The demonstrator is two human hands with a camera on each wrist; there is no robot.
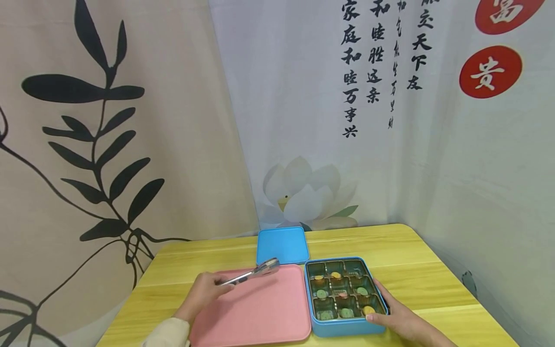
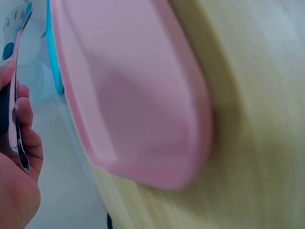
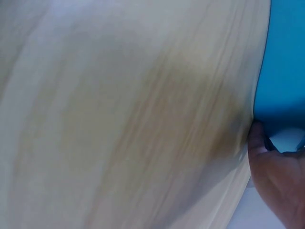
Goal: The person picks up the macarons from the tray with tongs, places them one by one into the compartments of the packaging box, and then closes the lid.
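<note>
My left hand (image 1: 205, 291) grips a pair of metal tongs (image 1: 248, 275) over the pink tray (image 1: 260, 315). The tongs' tips point toward the back right, with nothing seen between them. In the left wrist view, fingers curl around the handle of the tongs (image 2: 14, 109). A blue box (image 1: 347, 328) stands against the tray's right side, its dark insert split into several compartments. Small round pieces lie in most of them, some green, some yellow-orange, one pinkish. My right hand (image 1: 396, 313) holds the box's front right corner, thumb at the front rim and fingers along the right side.
A flat blue lid (image 1: 283, 246) lies behind the tray, close to the back edge of the yellow wood-grain table (image 1: 416, 270). A printed curtain (image 1: 182, 120) with leaves and writing hangs behind the table and along its right side.
</note>
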